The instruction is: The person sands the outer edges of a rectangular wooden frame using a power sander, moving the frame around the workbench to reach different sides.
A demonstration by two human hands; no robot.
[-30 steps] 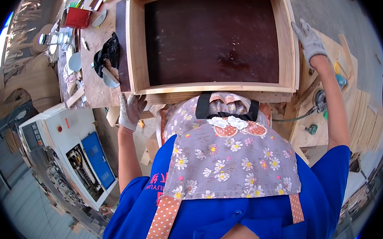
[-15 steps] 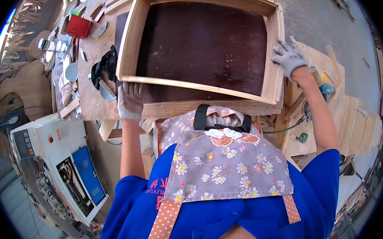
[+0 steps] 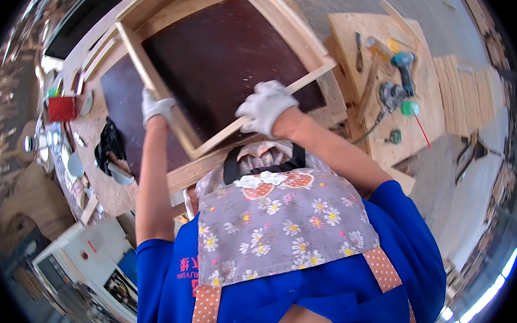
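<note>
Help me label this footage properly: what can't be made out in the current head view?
All in the head view:
Wooden frame: its far end, cut off by the upper edge.
Right hand: its palm and how it meets the frame, hidden by its own back.
Left hand: exact finger placement on the frame, blurred.
Red box: its contents, too small and blurred.
Black crumpled bundle: anything beneath it, hidden by its folds.
</note>
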